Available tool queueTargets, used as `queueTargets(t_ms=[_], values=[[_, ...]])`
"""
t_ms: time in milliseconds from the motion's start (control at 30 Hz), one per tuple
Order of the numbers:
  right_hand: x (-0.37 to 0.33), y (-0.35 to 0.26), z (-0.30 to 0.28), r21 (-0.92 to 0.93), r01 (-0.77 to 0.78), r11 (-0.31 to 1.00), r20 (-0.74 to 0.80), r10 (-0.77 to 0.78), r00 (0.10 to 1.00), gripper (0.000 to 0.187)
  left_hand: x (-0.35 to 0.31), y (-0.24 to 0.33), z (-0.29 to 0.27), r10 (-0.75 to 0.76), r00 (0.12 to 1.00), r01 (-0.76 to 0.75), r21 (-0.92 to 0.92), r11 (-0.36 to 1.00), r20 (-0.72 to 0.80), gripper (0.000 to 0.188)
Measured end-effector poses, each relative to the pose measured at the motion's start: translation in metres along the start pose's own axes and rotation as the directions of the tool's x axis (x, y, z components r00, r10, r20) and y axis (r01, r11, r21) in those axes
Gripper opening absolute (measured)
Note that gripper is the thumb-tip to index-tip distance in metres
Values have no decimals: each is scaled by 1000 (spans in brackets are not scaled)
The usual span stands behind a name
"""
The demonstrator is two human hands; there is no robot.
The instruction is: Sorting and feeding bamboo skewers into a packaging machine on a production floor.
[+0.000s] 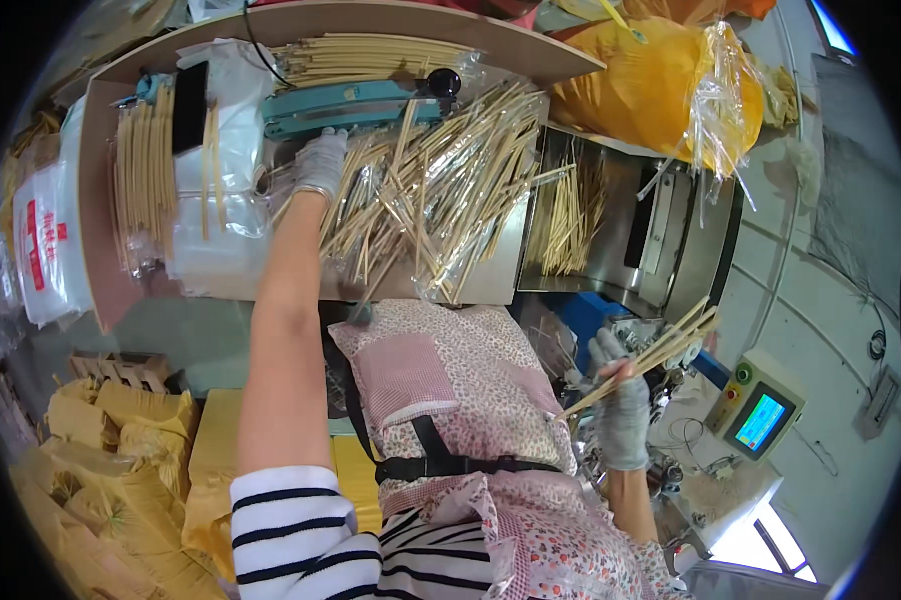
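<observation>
My right hand (618,405), in a pale glove with bare fingertips showing, is closed around a small bundle of wooden chopsticks (670,343). It is beside the machine on the right, and the chopsticks slant up to the right. My left hand (320,165), gloved too, reaches over the worktable to the left edge of a loose heap of chopsticks (435,190). Its fingers look stretched out, just under a long teal device (340,103) with a black round end. Many chopsticks in the heap are in clear plastic sleeves.
Left on the table are a row of chopsticks (143,180), a dark phone-like slab (190,108) and white plastic packs (235,150). A metal tray (560,268) with chopsticks adjoins the heap. A control panel (758,418), an orange sack (620,90) and yellow sacks (120,500) surround me.
</observation>
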State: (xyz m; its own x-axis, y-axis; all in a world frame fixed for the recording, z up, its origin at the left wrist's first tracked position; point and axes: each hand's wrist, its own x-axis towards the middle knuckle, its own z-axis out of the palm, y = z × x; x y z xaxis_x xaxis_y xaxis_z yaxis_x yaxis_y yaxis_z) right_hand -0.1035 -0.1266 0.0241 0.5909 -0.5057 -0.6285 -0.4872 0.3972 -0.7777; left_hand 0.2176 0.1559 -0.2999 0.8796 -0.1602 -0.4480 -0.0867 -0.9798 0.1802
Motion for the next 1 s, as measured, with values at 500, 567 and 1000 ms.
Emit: queueTargets(t_ms=[500, 567, 1000], values=[[57, -5, 109, -254, 268, 929, 376, -161, 913, 32, -166, 103, -199, -50, 994, 92, -995, -26, 93, 12], [53, -14, 124, -238, 178, 955, 529, -26, 849, 28, -166, 102, -193, 7, 996, 91, -993, -70, 90, 12], [27, -15, 126, -253, 62, 965, 628, 115, 769, 19, -172, 114, -204, -104, 992, 42, -957, -287, 75, 21]])
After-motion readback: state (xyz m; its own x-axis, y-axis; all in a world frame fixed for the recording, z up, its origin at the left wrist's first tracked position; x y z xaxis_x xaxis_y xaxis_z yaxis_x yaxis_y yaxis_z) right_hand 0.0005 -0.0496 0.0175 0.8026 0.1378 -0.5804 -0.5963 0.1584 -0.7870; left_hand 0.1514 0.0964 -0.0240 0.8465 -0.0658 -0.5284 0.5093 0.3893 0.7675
